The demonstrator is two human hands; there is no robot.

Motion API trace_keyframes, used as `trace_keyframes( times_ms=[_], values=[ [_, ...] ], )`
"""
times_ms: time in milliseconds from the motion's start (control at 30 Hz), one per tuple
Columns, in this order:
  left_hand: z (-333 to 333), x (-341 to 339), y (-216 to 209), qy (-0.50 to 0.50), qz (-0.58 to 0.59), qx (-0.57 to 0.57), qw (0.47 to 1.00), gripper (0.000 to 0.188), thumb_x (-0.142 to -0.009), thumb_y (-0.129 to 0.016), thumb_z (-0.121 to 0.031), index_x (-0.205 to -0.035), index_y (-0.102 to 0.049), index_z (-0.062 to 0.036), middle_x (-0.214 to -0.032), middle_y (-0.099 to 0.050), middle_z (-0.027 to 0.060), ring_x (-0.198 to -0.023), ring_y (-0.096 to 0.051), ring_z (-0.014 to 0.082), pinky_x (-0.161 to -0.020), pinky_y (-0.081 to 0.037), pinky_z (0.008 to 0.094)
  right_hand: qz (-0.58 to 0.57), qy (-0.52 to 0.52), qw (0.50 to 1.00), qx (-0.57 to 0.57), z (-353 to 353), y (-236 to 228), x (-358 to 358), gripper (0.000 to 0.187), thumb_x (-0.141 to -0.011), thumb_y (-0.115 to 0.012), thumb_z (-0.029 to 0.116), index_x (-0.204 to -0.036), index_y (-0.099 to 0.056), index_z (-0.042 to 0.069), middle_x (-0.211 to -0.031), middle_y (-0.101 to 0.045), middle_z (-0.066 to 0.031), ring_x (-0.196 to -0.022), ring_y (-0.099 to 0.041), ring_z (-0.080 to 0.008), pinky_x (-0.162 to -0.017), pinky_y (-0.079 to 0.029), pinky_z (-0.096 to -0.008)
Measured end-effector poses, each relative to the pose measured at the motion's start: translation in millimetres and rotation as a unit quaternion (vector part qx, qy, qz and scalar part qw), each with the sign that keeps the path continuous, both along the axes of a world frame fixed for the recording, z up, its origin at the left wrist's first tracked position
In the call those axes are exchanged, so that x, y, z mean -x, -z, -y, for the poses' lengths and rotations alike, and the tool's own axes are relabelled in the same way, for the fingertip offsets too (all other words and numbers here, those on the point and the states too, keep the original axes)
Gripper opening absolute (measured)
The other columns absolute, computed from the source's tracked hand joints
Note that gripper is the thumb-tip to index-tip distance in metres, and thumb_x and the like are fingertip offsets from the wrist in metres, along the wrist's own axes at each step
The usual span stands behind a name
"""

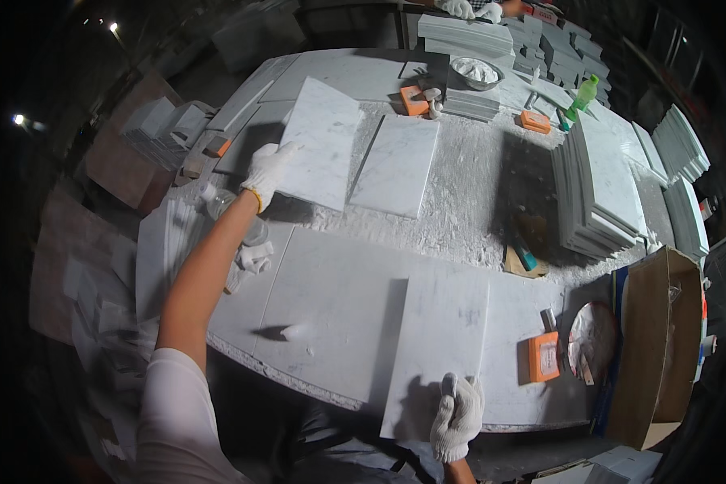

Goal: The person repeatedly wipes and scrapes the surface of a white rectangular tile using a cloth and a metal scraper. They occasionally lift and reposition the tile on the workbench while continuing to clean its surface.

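Note:
My left hand (268, 171), in a white knitted glove with a yellow cuff, grips the left edge of a white veined marble tile (324, 141). That tile is tilted, its far end raised, over the dusty work table. Just right of it lies another marble tile (397, 165). My right hand (458, 419), also gloved, is closed at the near right corner of a long pale marble tile (444, 331); the fingers' undersides are hidden. This tile reaches past the table's front edge and throws a shadow along its left side.
An orange box (544, 357) and a round dish (593, 343) lie near a cardboard box (657, 347) on the right. Tile stacks (597, 185) stand at the right. A bowl (476, 73) and a green bottle (585, 95) are at the back, where another person's gloved hands (472, 10) rest.

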State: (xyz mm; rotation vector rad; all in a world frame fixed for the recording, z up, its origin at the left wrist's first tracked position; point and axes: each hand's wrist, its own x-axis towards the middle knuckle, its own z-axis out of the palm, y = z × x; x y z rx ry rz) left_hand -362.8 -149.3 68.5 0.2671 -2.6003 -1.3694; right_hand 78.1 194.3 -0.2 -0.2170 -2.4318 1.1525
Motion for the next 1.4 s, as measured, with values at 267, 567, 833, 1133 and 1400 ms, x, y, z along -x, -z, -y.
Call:
trace_keyframes(
  times_ms=[267,567,833,1133,1400],
  values=[
    [49,72,33,-0.005,0.012,-0.08,0.997,0.042,-0.087,-0.078,-0.04,-0.091,-0.071,0.0004,-0.084,-0.061,-0.0038,-0.079,-0.05,0.0074,-0.071,-0.043,0.0267,0.019,0.008,1.0,-0.014,3,-5,6,0.027,-0.104,-0.054,0.023,-0.113,-0.067,0.001,-0.1,-0.071,-0.0136,-0.096,-0.068,-0.0334,-0.108,-0.042,-0.0539],
    [94,109,68,-0.034,0.096,0.066,0.993,0.055,-0.082,-0.08,-0.05,-0.101,-0.074,0.0008,-0.09,-0.071,0.0038,-0.083,-0.06,0.0158,-0.076,-0.047,0.0317,0.107,-0.026,0.994,-0.023,-2,15,-11,0.035,-0.104,-0.052,0.017,-0.134,-0.064,0.003,-0.128,-0.069,-0.0162,-0.127,-0.06,-0.0384,-0.109,-0.044,-0.0472],
    [78,110,89,-0.175,0.138,0.271,0.936,0.056,-0.086,-0.065,-0.058,-0.113,-0.07,-0.0103,-0.126,-0.067,0.0178,-0.113,-0.064,0.0372,-0.092,-0.052,0.0509,0.121,-0.023,0.992,-0.033,-4,7,-7,0.036,-0.103,-0.054,0.022,-0.131,-0.067,0.003,-0.124,-0.069,-0.0183,-0.124,-0.061,-0.0396,-0.106,-0.046,-0.0473],
    [-25,96,-26,-0.092,-0.031,0.385,0.918,0.041,-0.092,-0.057,-0.043,-0.12,-0.067,-0.015,-0.134,-0.06,0.0149,-0.121,-0.058,0.037,-0.1,-0.047,0.0511,0.092,-0.022,0.995,-0.027,1,8,-3,0.034,-0.104,-0.054,0.018,-0.134,-0.065,0.004,-0.125,-0.071,-0.0158,-0.117,-0.065,-0.0358,-0.102,-0.049,-0.046],
    [-183,-52,-17,0.472,-0.124,0.334,0.806,0.028,-0.094,-0.061,-0.028,-0.113,-0.071,-0.0094,-0.109,-0.07,0.0151,-0.102,-0.067,0.0331,-0.089,-0.053,0.0421,0.023,-0.012,0.999,0.039,1,14,-7,0.033,-0.105,-0.053,0.02,-0.125,-0.063,-0.004,-0.113,-0.07,-0.0167,-0.108,-0.065,-0.0313,-0.11,-0.042,-0.0474]
  ],
)
